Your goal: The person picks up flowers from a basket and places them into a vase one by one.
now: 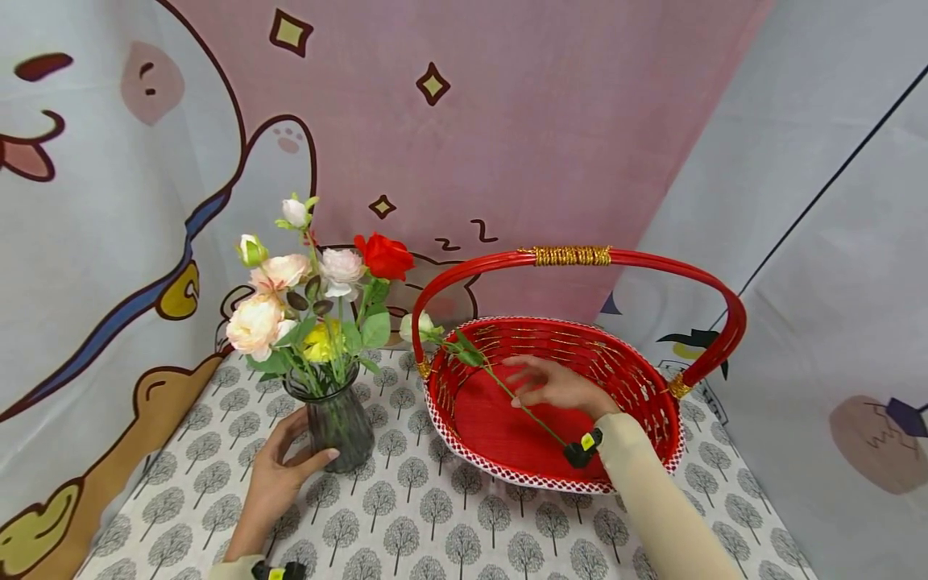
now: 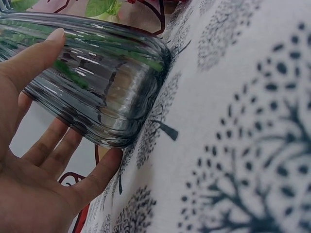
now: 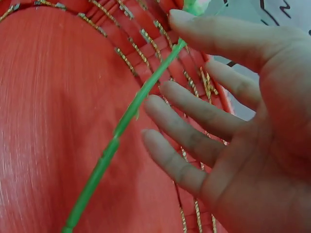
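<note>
My left hand (image 1: pixel 279 466) holds a ribbed grey glass vase (image 1: pixel 344 431), thumb on its near side and fingers around the other side, low near the tablecloth. In the vase stands a bunch of artificial flowers: a red rose (image 1: pixel 386 256), a yellow bloom (image 1: pixel 322 341), and several pale pink and white ones. My right hand (image 1: pixel 554 388) hovers inside a red woven basket (image 1: pixel 471 407), its fingers spread and loosely bent. Beside its fingertips a single white rose (image 1: pixel 419 327) lies slanted, its green stem (image 3: pixel 131 114) across the basket and its bloom at the left rim.
The basket's tall arched handle (image 1: pixel 573 256), wrapped with gold at the top, rises over the right forearm. A white tablecloth (image 1: pixel 406 532) with grey trees covers the table. Behind hangs a pink and white cartoon curtain (image 1: pixel 536 121).
</note>
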`<action>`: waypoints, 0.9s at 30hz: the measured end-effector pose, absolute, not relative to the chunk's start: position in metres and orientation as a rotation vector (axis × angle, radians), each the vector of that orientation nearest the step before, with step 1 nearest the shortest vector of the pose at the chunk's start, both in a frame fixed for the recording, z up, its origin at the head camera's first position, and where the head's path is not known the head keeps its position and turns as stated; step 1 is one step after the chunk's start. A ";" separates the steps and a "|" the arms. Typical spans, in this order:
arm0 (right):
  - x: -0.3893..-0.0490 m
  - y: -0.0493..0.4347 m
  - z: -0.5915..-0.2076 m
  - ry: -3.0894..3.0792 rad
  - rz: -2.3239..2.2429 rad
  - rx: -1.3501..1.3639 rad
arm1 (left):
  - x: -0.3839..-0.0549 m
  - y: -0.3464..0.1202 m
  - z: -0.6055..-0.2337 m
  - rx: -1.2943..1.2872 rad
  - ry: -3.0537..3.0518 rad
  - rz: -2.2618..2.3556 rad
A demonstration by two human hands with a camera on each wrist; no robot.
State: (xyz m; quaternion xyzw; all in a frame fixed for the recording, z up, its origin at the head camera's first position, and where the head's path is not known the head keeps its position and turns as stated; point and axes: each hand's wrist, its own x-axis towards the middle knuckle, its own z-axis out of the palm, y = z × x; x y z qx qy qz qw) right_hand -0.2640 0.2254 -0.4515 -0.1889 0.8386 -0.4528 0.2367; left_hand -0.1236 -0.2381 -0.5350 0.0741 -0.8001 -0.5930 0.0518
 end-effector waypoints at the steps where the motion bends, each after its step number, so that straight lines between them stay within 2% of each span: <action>1: -0.265 0.227 -0.454 2.283 -1.231 -0.509 | -0.124 -0.238 -0.535 0.229 -2.434 -1.808; 12: -0.274 0.229 -0.473 2.157 -1.246 -0.453 | -0.124 -0.238 -0.534 0.235 -2.413 -1.838; 27: -0.268 0.232 -0.465 2.247 -1.271 -0.418 | -0.124 -0.237 -0.536 0.230 -2.407 -1.827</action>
